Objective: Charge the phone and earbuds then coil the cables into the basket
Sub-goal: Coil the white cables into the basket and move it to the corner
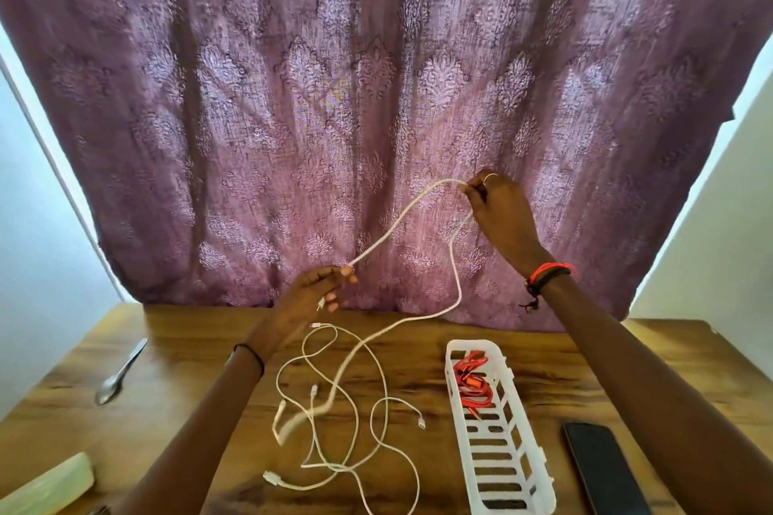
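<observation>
My left hand (318,291) pinches one end of a thick white cable (456,280) above the table's far edge. Higher up and to the right, my right hand (500,207) grips the same cable, which arches between the two hands. From my right hand it hangs down in a long loop to the table. Thinner white cables (355,406) lie tangled on the wood between my forearms. A white slotted basket (508,468) sits at the right with a coiled red cable (472,383) at its far end. Right of the basket lies a dark phone (602,466).
A metal spoon (119,374) lies on the wooden table (585,380) at the left. A pale object (50,485) sits at the bottom left corner. A purple patterned curtain (334,96) hangs behind the table's far edge.
</observation>
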### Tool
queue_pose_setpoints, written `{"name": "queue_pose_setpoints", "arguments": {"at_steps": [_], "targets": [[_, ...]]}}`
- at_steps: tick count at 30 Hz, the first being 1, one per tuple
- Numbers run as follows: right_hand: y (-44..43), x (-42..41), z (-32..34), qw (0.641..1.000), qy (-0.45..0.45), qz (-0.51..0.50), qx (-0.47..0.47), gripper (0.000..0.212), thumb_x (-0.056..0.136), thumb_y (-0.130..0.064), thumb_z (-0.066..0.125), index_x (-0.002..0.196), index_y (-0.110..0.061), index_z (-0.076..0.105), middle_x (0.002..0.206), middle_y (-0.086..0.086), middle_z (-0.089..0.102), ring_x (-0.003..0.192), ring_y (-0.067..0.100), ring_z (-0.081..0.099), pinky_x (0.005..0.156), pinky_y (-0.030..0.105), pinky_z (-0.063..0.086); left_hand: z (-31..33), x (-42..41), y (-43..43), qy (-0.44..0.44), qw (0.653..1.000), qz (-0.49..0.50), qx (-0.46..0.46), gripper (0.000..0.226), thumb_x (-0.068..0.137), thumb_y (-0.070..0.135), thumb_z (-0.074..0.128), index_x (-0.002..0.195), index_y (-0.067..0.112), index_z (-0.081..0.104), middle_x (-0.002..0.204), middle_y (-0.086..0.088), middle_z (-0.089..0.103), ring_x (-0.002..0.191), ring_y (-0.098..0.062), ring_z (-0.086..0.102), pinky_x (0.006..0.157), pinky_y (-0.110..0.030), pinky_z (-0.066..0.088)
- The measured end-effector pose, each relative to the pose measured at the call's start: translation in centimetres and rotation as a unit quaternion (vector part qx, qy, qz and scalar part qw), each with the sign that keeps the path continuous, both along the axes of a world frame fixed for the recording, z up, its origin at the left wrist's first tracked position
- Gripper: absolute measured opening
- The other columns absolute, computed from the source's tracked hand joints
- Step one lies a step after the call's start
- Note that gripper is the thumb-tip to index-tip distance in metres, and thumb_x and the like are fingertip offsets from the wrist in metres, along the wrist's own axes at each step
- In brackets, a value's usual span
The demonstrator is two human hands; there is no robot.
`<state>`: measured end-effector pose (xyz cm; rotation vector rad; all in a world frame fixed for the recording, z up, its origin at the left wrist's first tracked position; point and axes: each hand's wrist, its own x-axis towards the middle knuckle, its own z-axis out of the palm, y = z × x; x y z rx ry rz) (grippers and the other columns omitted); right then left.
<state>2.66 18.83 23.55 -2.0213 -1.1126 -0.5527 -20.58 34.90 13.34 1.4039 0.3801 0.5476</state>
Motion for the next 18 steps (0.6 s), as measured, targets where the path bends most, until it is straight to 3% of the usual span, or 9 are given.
{"name": "queue_pose_setpoints", "arguments": {"at_steps": [3,5,9,12,16,18], "targets": [[0.1,-0.3,-1.0,0.999,0.015,-0.017,-0.023,0.015,0.089,-0.026,0.058,0.083,-0.013,0.06,0.081,0.012,0.066,0.078,0.033,0.061,0.065,0.039,0.05,0.4,-0.8,0.8,-0.114,0.973,0.0,-0.2,0.032,0.096,0.017,0.043,0.083,0.008,0.071,0.051,0.009,0.041,0.038,-0.002,0.036,0.046,-0.015,0.045],[0.3,-0.3,-1.9,0.998,0.035,-0.009,-0.049,0.015,0.089,-0.026,0.058,0.084,-0.013,0.061,0.079,0.013,0.068,0.078,0.033,0.063,0.068,0.04,0.051,1.1,-1.1,1.2,-0.166,0.948,-0.015,-0.272,0.031,0.097,0.018,0.038,0.098,0.007,0.067,0.047,0.01,0.036,0.036,-0.003,0.034,0.048,-0.013,0.045],[1.2,-0.6,-3.9,0.989,0.053,0.032,-0.136,0.012,0.087,-0.019,0.059,0.092,-0.01,0.066,0.087,0.016,0.066,0.089,0.032,0.062,0.078,0.037,0.049,3.3,-1.2,1.1,-0.184,0.952,-0.021,-0.244,0.029,0.096,0.017,0.038,0.116,0.008,0.056,0.049,0.009,0.036,0.038,-0.002,0.034,0.041,-0.011,0.038],[2.0,-1.6,-5.0,0.985,0.037,0.074,-0.152,0.033,0.085,-0.019,0.065,0.117,-0.012,0.06,0.109,0.015,0.055,0.107,0.03,0.049,0.094,0.033,0.037,4.6,-0.8,0.6,-0.162,0.968,-0.015,-0.191,0.03,0.096,0.017,0.04,0.119,0.008,0.058,0.051,0.01,0.037,0.041,-0.002,0.036,0.042,-0.013,0.04],[3.7,-4.9,-4.4,0.966,0.076,0.22,-0.115,0.049,0.083,-0.019,0.068,0.129,-0.011,0.053,0.129,0.012,0.054,0.12,0.024,0.048,0.098,0.017,0.029,5.7,0.0,-1.0,-0.155,0.966,-0.062,-0.197,0.032,0.086,0.016,0.049,0.112,0.005,0.064,0.053,0.008,0.043,0.046,-0.003,0.046,0.052,-0.017,0.052],[4.5,-6.5,-4.3,0.958,0.106,0.243,-0.111,0.047,0.085,-0.014,0.065,0.13,-0.006,0.051,0.132,0.014,0.054,0.123,0.022,0.049,0.1,0.021,0.031,6.1,0.4,-1.9,-0.154,0.96,-0.089,-0.217,0.03,0.077,0.017,0.059,0.102,0.005,0.071,0.056,0.005,0.049,0.05,-0.006,0.052,0.061,-0.021,0.056]]}}
